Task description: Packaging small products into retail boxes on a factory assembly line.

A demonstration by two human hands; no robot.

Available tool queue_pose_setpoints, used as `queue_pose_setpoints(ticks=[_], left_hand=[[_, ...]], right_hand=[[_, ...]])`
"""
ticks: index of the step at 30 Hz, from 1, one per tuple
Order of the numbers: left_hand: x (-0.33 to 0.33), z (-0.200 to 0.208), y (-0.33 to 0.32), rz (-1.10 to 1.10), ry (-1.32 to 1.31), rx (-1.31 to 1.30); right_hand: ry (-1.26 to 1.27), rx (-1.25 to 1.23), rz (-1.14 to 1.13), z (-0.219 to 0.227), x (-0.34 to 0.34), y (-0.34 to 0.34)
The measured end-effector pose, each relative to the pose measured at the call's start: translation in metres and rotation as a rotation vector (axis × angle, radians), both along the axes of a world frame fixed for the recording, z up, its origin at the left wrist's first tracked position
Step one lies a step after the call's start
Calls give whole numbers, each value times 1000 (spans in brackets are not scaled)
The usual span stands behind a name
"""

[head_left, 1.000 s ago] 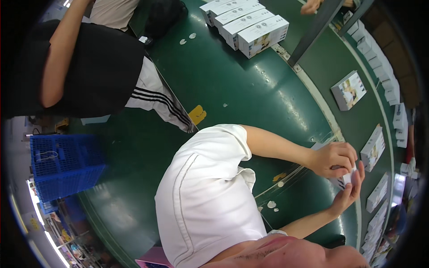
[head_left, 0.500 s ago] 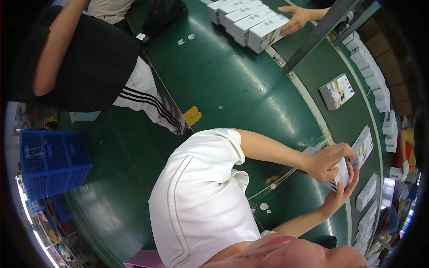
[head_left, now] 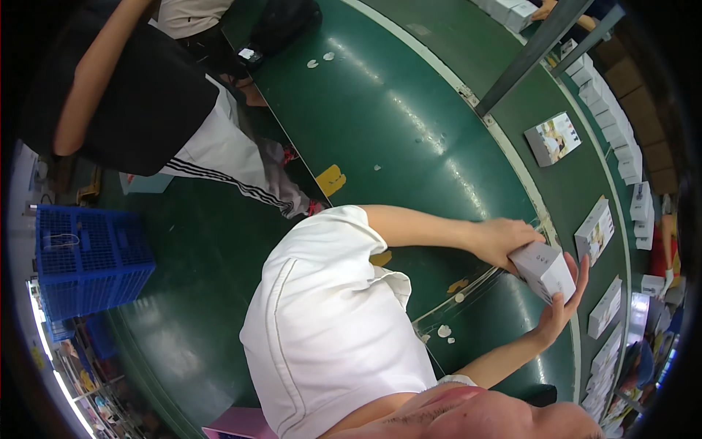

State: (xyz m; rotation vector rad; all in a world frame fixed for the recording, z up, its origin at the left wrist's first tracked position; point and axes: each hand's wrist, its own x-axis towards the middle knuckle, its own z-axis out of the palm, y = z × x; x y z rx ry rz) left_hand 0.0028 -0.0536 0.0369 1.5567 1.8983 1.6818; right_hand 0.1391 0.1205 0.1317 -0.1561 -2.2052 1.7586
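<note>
The white box (head_left: pixel 543 271) is between 2 hands, over the green bench (head_left: pixel 417 164). The left hand (head_left: pixel 503 240) curls around the box's upper-left end; the right hand (head_left: pixel 559 316) holds its lower right end, thumb on it, fingers raised alongside. Right of the box, a printed carton (head_left: pixel 596 228) lies on the green conveyor (head_left: pixel 585 179); a blue crate (head_left: pixel 95 252) stands well left.
</note>
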Motion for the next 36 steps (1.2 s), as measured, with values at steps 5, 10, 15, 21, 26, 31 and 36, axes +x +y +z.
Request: queue_pose_setpoints(ticks=[5, 10, 15, 21, 26, 31, 36], left_hand=[[-56, 42, -103, 322, 215, -41], [-165, 45, -202, 1019, 536, -323], [-271, -26, -261, 1217, 492, -905], [-309, -29, -263, 1206, 651, -972], [-255, 0, -167, 1048, 898, -125], [-160, 9, -20, 384, 838, 224], [-177, -8, 101, 456, 610, 94]], right_hand=[[77, -88, -70, -45, -27, 12], [0, -72, -364, -145, -45, 22], [-24, 37, -316, -165, -53, 5], [-52, 43, -349, -161, -52, 6], [-76, 48, -378, -165, -48, 7], [-91, 38, -374, -160, -50, 9], [-100, 29, -386, -158, -52, 14]])
